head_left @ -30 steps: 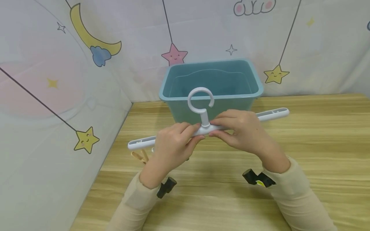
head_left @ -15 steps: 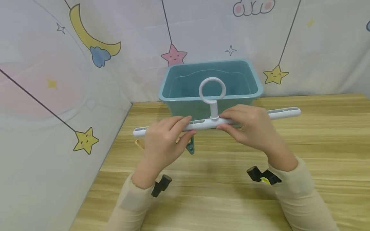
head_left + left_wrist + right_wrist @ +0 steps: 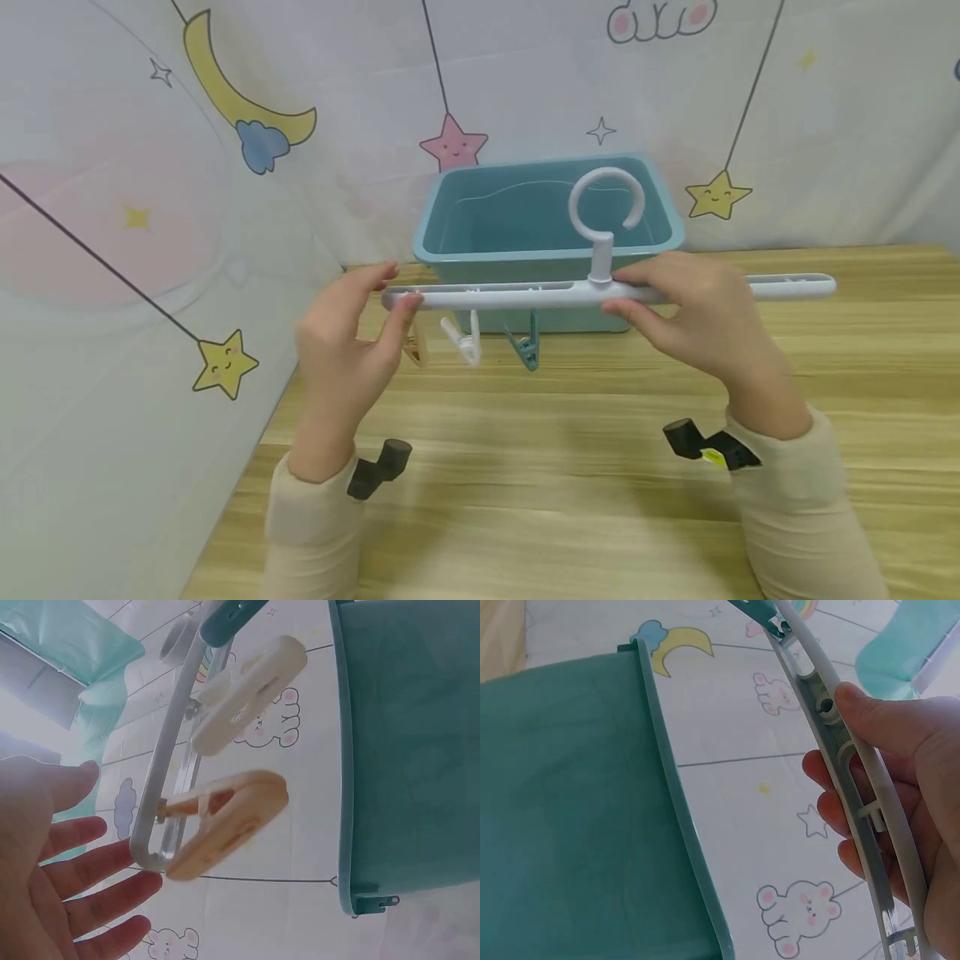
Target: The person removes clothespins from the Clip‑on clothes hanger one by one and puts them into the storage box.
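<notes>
White hanger with three clips, gripped in the right hand

The white hanger (image 3: 517, 297) is held up over the counter, its bar nearly level in the head view and running across in front of the bin. A ring-shaped hook (image 3: 574, 207) rises from the middle of the bar, its curve overlapping the bin's mouth from this angle. Three clips hang below the left half of the bar: a tan clip (image 3: 232, 825) nearest the end, a white clip (image 3: 251, 697) next to it, and a teal clip (image 3: 529, 354) closest to the middle.

The right hand (image 3: 705, 317) pinches the bar just beside the hook, thumb on one side and fingers on the other. The left hand (image 3: 341, 342) is at the tan clip's end with its fingers spread wide; whether they touch the bar there, I cannot tell.

Behind the hanger stands a teal bin (image 3: 495, 270) on the wood-grain counter (image 3: 570, 483). Both forearms are in cream sleeves (image 3: 795, 500), with a black device (image 3: 382, 467) at each wrist. A pale backdrop (image 3: 360, 100) closes off the rear and left, printed with a yellow moon (image 3: 212, 81), a pink star (image 3: 454, 146) and yellow stars (image 3: 717, 197).
</notes>
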The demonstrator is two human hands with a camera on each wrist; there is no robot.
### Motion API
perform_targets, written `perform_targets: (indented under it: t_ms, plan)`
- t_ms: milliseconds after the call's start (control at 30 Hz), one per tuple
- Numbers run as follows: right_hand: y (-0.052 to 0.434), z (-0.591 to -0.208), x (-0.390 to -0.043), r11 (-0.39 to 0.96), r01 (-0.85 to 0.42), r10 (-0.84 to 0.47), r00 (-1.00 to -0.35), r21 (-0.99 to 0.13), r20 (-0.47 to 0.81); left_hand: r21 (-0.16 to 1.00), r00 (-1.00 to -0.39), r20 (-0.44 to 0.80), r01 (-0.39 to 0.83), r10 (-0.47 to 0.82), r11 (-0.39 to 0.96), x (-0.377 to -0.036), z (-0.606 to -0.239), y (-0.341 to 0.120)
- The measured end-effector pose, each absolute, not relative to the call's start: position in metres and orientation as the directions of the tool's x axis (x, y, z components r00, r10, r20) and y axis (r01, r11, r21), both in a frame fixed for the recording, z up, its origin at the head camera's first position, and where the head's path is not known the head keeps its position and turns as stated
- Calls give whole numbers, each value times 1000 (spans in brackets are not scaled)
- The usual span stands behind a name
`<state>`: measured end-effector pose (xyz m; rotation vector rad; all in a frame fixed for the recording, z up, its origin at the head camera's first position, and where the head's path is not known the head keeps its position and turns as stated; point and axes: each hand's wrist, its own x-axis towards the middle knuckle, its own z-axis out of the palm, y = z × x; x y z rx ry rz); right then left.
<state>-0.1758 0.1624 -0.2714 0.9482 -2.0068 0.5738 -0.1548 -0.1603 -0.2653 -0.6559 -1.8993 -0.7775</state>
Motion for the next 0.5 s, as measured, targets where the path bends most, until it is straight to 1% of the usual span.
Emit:
perform_targets:
  t_ms: [100,200,367,433,500]
  plan:
    - [169,-270,-176,610,-789,-380,-378,-79,844,320,-461,884,720,80,616,-156,-265,-164]
    - [175,-270,-177,592,-798,-341,-379,-117,860,390,-524,848,720,81,574,-158,-267,-166]
    - [182,-270,-179,582,-802,-295,-364,-136,883,533,-658,748,676,91,509,-163,-271,-164]
    - [184,-270,-179,577,-804,-288,-362,-141,887,594,-704,705,655,91,467,-166,-274,-163]
    - [186,-270,-178,571,-808,-283,-362,-147,888,639,-735,671,640,98,426,-168,-276,-162]
